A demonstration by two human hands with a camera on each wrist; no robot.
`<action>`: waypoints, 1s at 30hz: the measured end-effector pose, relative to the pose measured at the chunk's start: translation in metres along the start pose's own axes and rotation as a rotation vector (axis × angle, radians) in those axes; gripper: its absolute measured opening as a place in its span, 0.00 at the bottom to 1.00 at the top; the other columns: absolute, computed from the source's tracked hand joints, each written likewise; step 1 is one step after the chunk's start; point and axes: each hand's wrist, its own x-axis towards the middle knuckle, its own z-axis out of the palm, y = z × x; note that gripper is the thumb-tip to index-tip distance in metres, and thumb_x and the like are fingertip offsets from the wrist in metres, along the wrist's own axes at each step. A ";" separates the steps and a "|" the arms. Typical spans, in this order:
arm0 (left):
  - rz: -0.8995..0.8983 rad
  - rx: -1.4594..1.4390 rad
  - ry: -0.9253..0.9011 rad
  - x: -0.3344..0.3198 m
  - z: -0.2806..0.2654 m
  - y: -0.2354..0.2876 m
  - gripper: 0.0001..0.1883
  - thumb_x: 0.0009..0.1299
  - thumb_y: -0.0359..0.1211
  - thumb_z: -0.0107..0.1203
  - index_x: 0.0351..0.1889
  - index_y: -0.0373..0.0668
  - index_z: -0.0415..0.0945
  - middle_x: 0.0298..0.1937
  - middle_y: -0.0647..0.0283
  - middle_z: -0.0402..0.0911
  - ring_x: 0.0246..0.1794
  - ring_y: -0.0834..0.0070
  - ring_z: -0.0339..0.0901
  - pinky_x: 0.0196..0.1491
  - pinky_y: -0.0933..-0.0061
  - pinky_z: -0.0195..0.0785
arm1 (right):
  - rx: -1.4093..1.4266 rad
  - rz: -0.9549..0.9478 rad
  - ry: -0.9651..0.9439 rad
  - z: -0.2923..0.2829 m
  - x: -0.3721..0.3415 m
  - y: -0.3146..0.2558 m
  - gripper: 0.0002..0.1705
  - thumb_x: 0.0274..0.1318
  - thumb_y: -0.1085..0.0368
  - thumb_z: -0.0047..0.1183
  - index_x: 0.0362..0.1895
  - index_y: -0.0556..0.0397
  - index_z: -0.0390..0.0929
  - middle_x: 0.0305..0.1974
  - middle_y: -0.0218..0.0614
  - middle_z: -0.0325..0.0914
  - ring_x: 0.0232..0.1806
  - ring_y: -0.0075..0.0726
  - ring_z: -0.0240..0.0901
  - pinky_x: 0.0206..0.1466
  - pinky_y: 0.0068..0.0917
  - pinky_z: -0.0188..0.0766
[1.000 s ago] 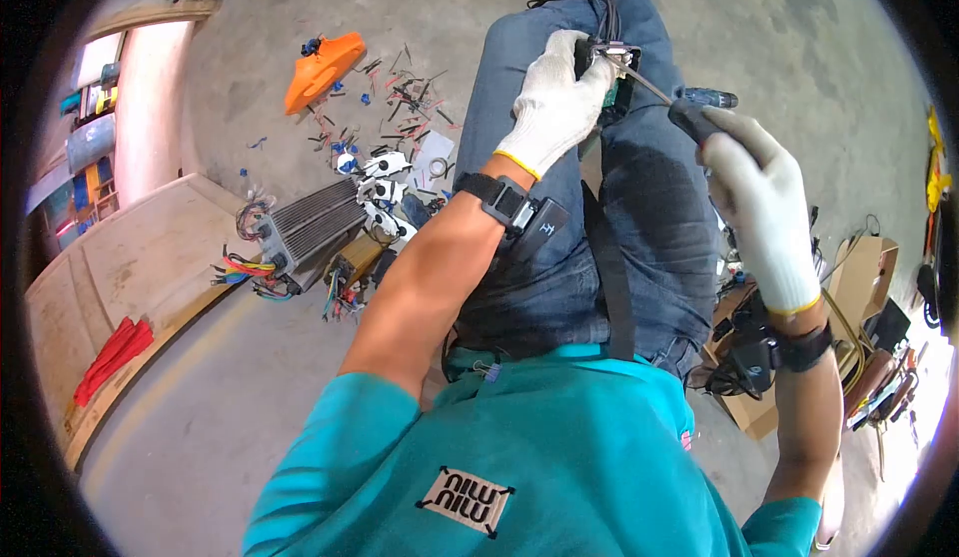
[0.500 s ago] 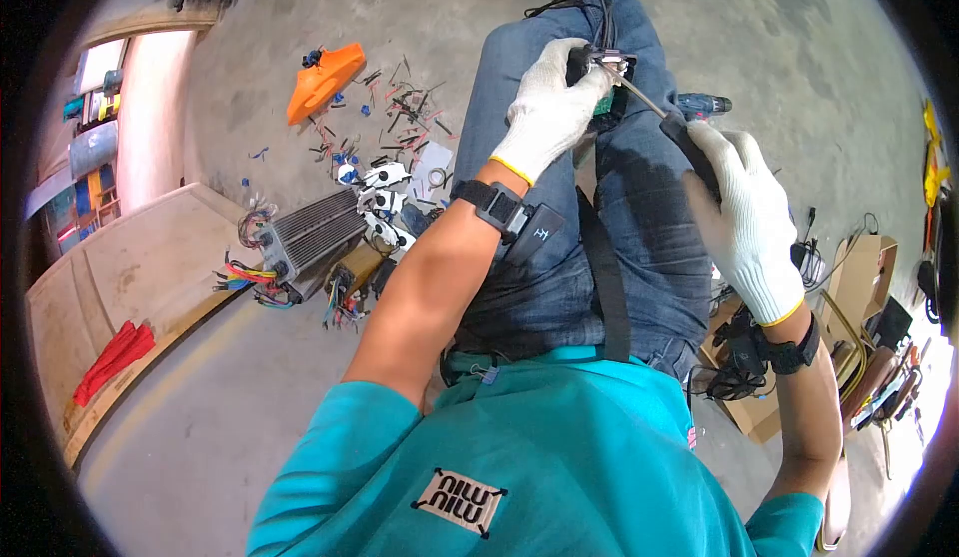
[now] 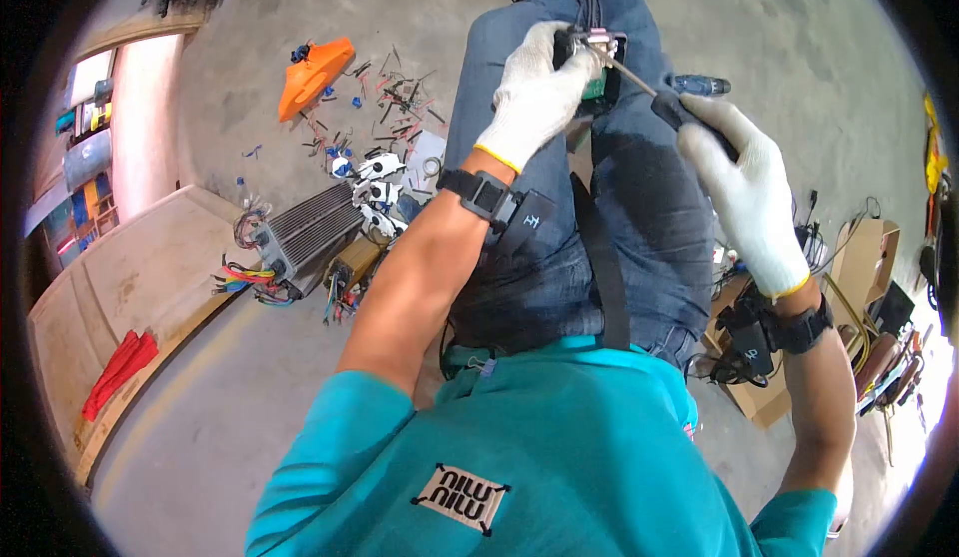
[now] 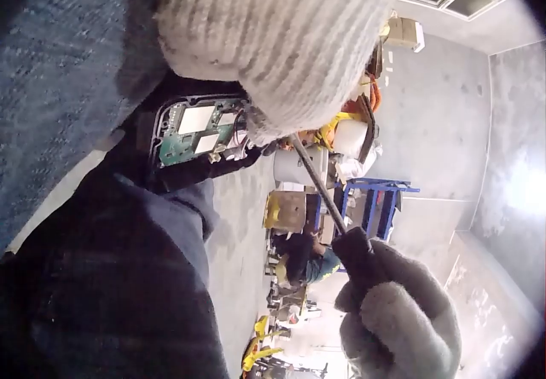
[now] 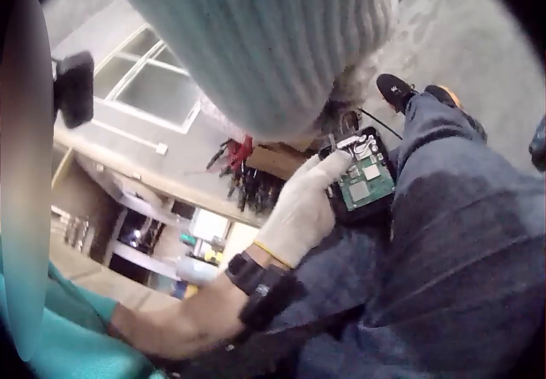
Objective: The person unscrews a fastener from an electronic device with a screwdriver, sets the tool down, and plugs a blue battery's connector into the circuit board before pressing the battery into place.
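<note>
My gloved left hand (image 3: 539, 97) grips the edge of an open black case holding a green circuit board (image 5: 371, 187), between my thighs. In the left wrist view the board (image 4: 194, 136) shows white pads, and dark cables leave the case at its far end. My gloved right hand (image 3: 744, 182) holds a screwdriver (image 3: 671, 109) by its dark handle, between thumb and fingers. Its metal shaft (image 4: 317, 183) slants to the case's connector edge, right beside my left fingertips, which hide the tip in the left wrist view.
A cordless drill (image 3: 699, 84) lies beyond my right leg. On the floor at left are an orange shell (image 3: 318, 77), wire scraps (image 3: 400, 97) and a finned metal box (image 3: 312, 232) with coloured leads. A red cloth (image 3: 120, 372) lies on a wooden board; a cardboard box (image 3: 861, 267) stands at right.
My right hand has turned and shifted its fingers on the screwdriver handle, while the shaft stays at the case's edge. My left hand keeps its hold; the head view has shifted slightly.
</note>
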 end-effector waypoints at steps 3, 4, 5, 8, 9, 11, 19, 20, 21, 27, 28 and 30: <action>0.015 0.105 -0.005 -0.006 -0.005 0.011 0.24 0.76 0.41 0.65 0.61 0.33 0.79 0.45 0.54 0.91 0.46 0.66 0.88 0.54 0.65 0.80 | 0.636 0.460 -0.101 -0.004 -0.001 -0.010 0.21 0.71 0.56 0.61 0.61 0.55 0.86 0.35 0.23 0.80 0.26 0.11 0.65 0.26 0.16 0.54; 0.061 0.215 0.001 -0.006 -0.006 0.017 0.25 0.76 0.42 0.65 0.62 0.33 0.79 0.46 0.52 0.91 0.47 0.64 0.89 0.54 0.64 0.80 | 0.639 0.457 -0.096 -0.005 -0.001 -0.008 0.21 0.71 0.56 0.61 0.61 0.55 0.86 0.35 0.23 0.80 0.26 0.11 0.65 0.26 0.16 0.54; 0.053 0.225 -0.011 -0.008 -0.007 0.020 0.27 0.73 0.43 0.67 0.63 0.35 0.79 0.47 0.50 0.90 0.49 0.61 0.89 0.56 0.63 0.79 | 0.570 0.437 -0.090 -0.007 0.000 -0.005 0.21 0.71 0.56 0.60 0.60 0.56 0.86 0.35 0.23 0.80 0.27 0.12 0.65 0.27 0.16 0.56; 0.086 0.226 -0.010 -0.008 -0.004 0.020 0.28 0.72 0.43 0.69 0.63 0.34 0.79 0.49 0.51 0.90 0.51 0.62 0.88 0.57 0.63 0.79 | 0.312 0.314 -0.069 -0.013 -0.004 -0.006 0.22 0.69 0.57 0.59 0.60 0.57 0.85 0.38 0.32 0.84 0.31 0.25 0.77 0.34 0.25 0.71; 0.092 0.225 -0.008 -0.008 -0.003 0.019 0.28 0.72 0.43 0.69 0.63 0.34 0.79 0.49 0.51 0.90 0.51 0.62 0.88 0.57 0.63 0.79 | 0.059 0.060 -0.004 -0.008 -0.005 0.000 0.23 0.68 0.58 0.58 0.62 0.57 0.83 0.41 0.38 0.85 0.37 0.34 0.81 0.41 0.31 0.76; 0.021 0.097 -0.017 -0.006 -0.002 0.018 0.29 0.71 0.42 0.70 0.62 0.32 0.79 0.51 0.51 0.90 0.51 0.65 0.87 0.58 0.65 0.78 | -0.209 -0.089 -0.018 -0.008 -0.010 -0.012 0.27 0.65 0.63 0.58 0.68 0.52 0.77 0.51 0.52 0.85 0.54 0.58 0.85 0.59 0.47 0.79; 0.031 0.021 -0.056 -0.010 -0.006 0.030 0.32 0.68 0.41 0.73 0.65 0.31 0.79 0.52 0.53 0.89 0.50 0.70 0.86 0.57 0.69 0.78 | -0.680 -0.395 -0.002 -0.007 -0.010 -0.005 0.29 0.65 0.66 0.61 0.71 0.43 0.75 0.47 0.46 0.78 0.42 0.59 0.84 0.42 0.50 0.82; -0.033 -0.058 -0.091 -0.011 -0.007 0.035 0.34 0.67 0.41 0.73 0.66 0.30 0.79 0.52 0.52 0.89 0.51 0.69 0.86 0.58 0.68 0.78 | -0.732 -0.419 0.005 -0.007 -0.009 -0.005 0.29 0.65 0.66 0.61 0.71 0.43 0.75 0.45 0.45 0.78 0.40 0.58 0.84 0.40 0.49 0.82; -0.035 -0.061 -0.094 -0.011 -0.006 0.033 0.34 0.67 0.41 0.73 0.66 0.30 0.79 0.52 0.52 0.89 0.51 0.69 0.86 0.58 0.68 0.78 | -0.785 -0.442 0.010 -0.007 -0.009 -0.004 0.29 0.65 0.66 0.61 0.71 0.42 0.75 0.43 0.44 0.77 0.37 0.56 0.84 0.38 0.49 0.82; 0.077 0.171 -0.057 -0.007 -0.007 0.024 0.32 0.69 0.44 0.71 0.66 0.33 0.79 0.53 0.51 0.89 0.53 0.65 0.87 0.60 0.65 0.77 | -0.654 -0.340 -0.028 -0.009 -0.010 -0.014 0.25 0.68 0.63 0.60 0.68 0.47 0.77 0.46 0.46 0.80 0.41 0.58 0.85 0.42 0.48 0.83; 0.066 0.160 -0.072 -0.007 -0.007 0.024 0.31 0.70 0.44 0.71 0.65 0.33 0.79 0.52 0.52 0.89 0.52 0.65 0.87 0.60 0.65 0.77 | -0.657 -0.331 -0.027 -0.009 -0.010 -0.011 0.25 0.68 0.63 0.60 0.68 0.47 0.77 0.46 0.46 0.80 0.41 0.58 0.85 0.42 0.48 0.83; 0.053 0.144 -0.094 -0.006 -0.006 0.025 0.30 0.70 0.44 0.71 0.65 0.34 0.80 0.52 0.52 0.89 0.52 0.65 0.87 0.59 0.65 0.78 | -0.447 -0.442 0.046 -0.007 -0.007 0.000 0.25 0.69 0.62 0.59 0.68 0.52 0.78 0.47 0.49 0.83 0.44 0.60 0.86 0.50 0.46 0.82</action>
